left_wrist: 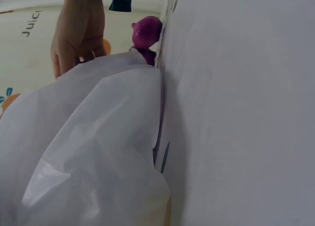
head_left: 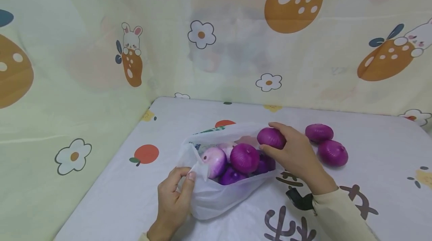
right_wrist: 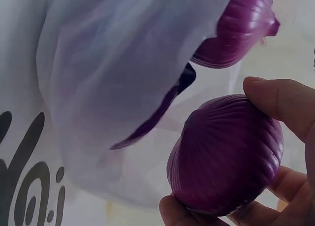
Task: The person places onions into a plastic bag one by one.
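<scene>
Holding the mouth of the thin white plastic bag open, our left hand pinched its near rim between thumb and fingers. Our right hand had its fingers curled round one purple onion, poised just over the bag's far edge above the onions already inside. Two more onions lay on the tablecloth just beside that hand. We judged the onion firm, rounded and smooth-skinned, likely to roll or slip, so a wrap round its widest part suited it; the bag looked soft, limp and easily torn, best held at the rim.
</scene>
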The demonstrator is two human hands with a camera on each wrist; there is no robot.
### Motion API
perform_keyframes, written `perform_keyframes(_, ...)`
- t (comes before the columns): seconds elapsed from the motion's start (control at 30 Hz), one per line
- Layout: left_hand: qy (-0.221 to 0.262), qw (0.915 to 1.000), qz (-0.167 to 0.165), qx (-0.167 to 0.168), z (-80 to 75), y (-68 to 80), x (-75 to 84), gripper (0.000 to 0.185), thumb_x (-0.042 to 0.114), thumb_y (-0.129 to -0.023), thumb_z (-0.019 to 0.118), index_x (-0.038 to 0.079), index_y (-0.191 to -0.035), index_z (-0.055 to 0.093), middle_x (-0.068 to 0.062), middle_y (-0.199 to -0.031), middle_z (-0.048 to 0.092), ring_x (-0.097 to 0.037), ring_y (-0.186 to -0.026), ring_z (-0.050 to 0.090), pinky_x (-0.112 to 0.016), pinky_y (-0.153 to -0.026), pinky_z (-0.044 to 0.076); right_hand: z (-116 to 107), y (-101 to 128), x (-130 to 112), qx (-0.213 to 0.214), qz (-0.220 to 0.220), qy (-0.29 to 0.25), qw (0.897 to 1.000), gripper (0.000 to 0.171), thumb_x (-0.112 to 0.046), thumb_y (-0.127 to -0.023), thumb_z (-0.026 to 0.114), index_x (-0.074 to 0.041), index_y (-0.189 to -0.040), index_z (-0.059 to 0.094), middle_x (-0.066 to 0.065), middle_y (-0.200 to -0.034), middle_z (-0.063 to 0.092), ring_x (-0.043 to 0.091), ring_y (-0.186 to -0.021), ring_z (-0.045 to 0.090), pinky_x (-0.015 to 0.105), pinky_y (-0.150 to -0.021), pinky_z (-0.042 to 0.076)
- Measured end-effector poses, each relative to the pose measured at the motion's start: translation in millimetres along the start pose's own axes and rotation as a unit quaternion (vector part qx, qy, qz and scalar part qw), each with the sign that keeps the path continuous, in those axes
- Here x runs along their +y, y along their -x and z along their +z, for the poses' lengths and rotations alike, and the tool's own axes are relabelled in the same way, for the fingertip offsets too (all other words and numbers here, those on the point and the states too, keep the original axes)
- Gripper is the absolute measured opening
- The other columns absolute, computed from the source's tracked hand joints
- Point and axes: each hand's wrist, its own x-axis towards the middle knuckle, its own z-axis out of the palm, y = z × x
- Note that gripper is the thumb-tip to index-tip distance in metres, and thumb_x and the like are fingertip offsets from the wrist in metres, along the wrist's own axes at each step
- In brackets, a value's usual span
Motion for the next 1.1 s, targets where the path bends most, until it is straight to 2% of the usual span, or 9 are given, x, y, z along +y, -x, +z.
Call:
perform_keyframes(0.33, 0.004, 1.0, -0.005, -0.006, -1.0, 0.2, -0.3, 0.018, -0.009, -0.091, 0.066, 0.007, -0.096, 0.072, -0.004, -0.092, 0.074, -0.019, -0.087, 0.068, -0.018, -0.087, 0.052, 12, -17, 2, -0.042, 0.011, -0.005, 0.999, 0.073, -0.038, -0.092, 0.079, -0.008, -0.152, 0.051, 0.022, -0.146, 0.058, 0.042, -0.127, 0.059, 0.06, -0.099, 0.052)
perform_keyframes(0.47, 0.008, 0.9998, -0.012, -0.011, -1.9, 0.8, -1.1, 0.015, -0.007, -0.092, 0.065, 0.007, -0.095, 0.071, -0.003, -0.092, 0.073, -0.021, -0.088, 0.068, -0.019, -0.088, 0.051, 17, -23, 2, -0.044, 0.006, -0.011, 0.999, 0.073, -0.037, -0.091, 0.079, -0.006, -0.151, 0.051, 0.023, -0.145, 0.058, 0.043, -0.129, 0.058, 0.061, -0.102, 0.05)
perform_keyframes(0.67, 0.004, 0.9998, -0.014, -0.013, -2.3, 0.0, -1.1, 0.016, -0.008, -0.091, 0.066, 0.007, -0.095, 0.071, -0.003, -0.092, 0.073, -0.016, -0.088, 0.067, -0.019, -0.086, 0.052, 25, -29, 3, -0.052, -0.005, -0.006, 0.999, 0.071, -0.032, -0.091, 0.08, -0.004, -0.15, 0.052, 0.024, -0.145, 0.059, 0.044, -0.129, 0.058, 0.061, -0.102, 0.05)
perform_keyframes(0.8, 0.002, 0.9999, -0.006, -0.009, -2.3, 0.1, -1.4, 0.016, -0.008, -0.091, 0.066, 0.007, -0.095, 0.071, -0.003, -0.091, 0.073, -0.018, -0.085, 0.067, -0.019, -0.085, 0.052, 29, -30, 2, -0.058, -0.006, 0.003, 0.998, 0.073, -0.032, -0.091, 0.08, -0.003, -0.151, 0.05, 0.026, -0.145, 0.058, 0.044, -0.129, 0.058, 0.061, -0.102, 0.05)
perform_keyframes(1.1, -0.001, 0.9998, -0.011, -0.015, -2.7, -1.0, -1.2, 0.017, -0.009, -0.091, 0.066, 0.006, -0.095, 0.071, -0.003, -0.092, 0.074, -0.016, -0.087, 0.068, -0.019, -0.086, 0.053, 30, -29, -1, -0.064, 0.005, 0.001, 0.998, 0.072, -0.035, -0.094, 0.077, -0.004, -0.152, 0.049, 0.027, -0.142, 0.06, 0.047, -0.125, 0.061, 0.061, -0.1, 0.051)
